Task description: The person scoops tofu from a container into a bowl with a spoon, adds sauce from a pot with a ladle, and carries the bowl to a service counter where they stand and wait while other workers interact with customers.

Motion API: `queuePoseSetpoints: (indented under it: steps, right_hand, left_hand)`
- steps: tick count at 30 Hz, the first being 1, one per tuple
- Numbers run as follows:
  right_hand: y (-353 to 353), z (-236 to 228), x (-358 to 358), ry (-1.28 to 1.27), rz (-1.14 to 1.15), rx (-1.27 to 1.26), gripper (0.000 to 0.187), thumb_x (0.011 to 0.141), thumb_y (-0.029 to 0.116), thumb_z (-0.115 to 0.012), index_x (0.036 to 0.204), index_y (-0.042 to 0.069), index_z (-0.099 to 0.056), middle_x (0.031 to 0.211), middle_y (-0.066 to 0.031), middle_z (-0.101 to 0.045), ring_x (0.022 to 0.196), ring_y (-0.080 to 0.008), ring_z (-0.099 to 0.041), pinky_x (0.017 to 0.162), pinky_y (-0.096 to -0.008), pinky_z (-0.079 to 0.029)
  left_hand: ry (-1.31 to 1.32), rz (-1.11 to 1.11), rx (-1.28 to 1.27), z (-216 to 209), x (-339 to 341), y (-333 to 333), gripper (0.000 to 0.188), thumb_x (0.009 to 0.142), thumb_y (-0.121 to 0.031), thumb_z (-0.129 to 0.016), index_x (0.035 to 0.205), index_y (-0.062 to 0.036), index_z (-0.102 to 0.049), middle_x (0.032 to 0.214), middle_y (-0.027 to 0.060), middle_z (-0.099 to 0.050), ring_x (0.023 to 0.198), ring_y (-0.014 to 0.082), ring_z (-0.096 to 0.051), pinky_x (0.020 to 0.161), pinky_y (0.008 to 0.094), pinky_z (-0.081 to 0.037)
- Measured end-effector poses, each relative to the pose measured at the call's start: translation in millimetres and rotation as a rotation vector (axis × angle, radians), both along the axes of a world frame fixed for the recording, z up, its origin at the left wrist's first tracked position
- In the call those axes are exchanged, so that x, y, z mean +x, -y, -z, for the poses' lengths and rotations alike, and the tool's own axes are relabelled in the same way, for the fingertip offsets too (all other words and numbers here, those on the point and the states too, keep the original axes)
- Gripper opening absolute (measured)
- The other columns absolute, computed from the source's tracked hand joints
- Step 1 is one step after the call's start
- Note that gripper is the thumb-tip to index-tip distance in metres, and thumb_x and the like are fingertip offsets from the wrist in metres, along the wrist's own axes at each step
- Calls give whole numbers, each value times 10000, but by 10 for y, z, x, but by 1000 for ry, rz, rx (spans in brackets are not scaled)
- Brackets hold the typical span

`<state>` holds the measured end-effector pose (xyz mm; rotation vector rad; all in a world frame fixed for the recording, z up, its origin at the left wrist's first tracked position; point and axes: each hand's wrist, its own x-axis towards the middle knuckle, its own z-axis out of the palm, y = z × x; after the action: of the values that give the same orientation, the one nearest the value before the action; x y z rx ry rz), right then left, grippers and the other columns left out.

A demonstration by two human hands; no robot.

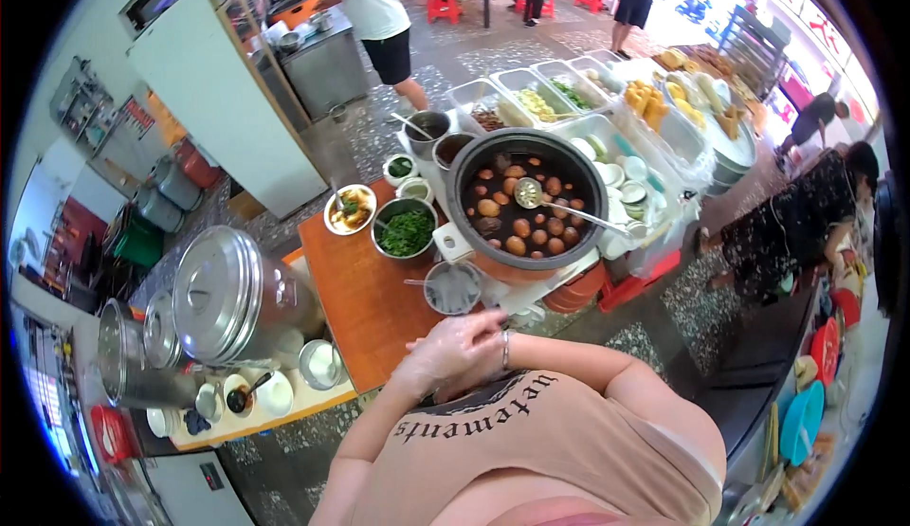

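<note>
In front of my chest my two hands overlap. My left hand (443, 352), in a thin clear plastic glove, lies across the right with its fingers stretched out to the right. My right hand (488, 356), below a bracelet (505, 348) at the wrist, is mostly covered, its fingers hidden. Just beyond them on the brown table (351, 308) sits a clear plastic bowl (452, 288). Farther on are a metal bowl of chopped greens (406, 228), a bowl of food with a spoon (351, 209), and a large dark pot (463, 185) of eggs in broth, a slotted ladle (530, 193) across it.
Clear tubs of food (527, 96) line the counter's back, with stacked small dishes (621, 188) right of the pot. Large lidded steel pots (223, 289) stand at left. A person in a white shirt (368, 9) works beyond; another in dark clothes (796, 223) is at right.
</note>
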<state>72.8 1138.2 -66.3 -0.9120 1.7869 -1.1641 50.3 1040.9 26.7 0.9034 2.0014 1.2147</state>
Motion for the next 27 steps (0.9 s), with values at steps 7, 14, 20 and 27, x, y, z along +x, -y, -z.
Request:
queuePoseSetpoints:
  steps: [7,14,20,27]
  right_hand:
    - [-85,-787,-49,413,539,-690,955,797,296,-755,1478,38,-137,1488,-134,-263,1387,-210,-232,1135,-364,-233]
    - [209,-714,-24,203,573,-642,777,845,356,-690,1423,36,-281,1269,-98,-466,1193,-172,-437,1021,-349,-365]
    - [356,-368,127,105,573,-302,335,922,315,-581,1087,28,-634,936,-79,-654,872,-177,-599,784,-353,-493]
    - [387,-428,159,-34,608,-63,362,961,335,-474,1049,33,-653,839,-213,-656,772,-339,-633,761,-415,-487]
  left_hand:
    - [-600,-734,538,167,-273,192,658,793,-22,-520,1405,48,-292,1354,209,-440,1243,298,-467,1073,401,-345]
    - [-368,-746,735,-76,-324,56,559,937,-154,-474,1430,7,-267,1343,188,-442,1217,286,-478,1059,411,-358]
    - [297,-736,1018,-40,-264,164,547,976,-363,-444,1412,-53,-331,1302,112,-472,1161,218,-482,1013,376,-361]
    - [390,-751,1015,47,-484,277,509,977,-380,-429,1380,-74,-369,1279,100,-481,1133,213,-487,1006,383,-367]
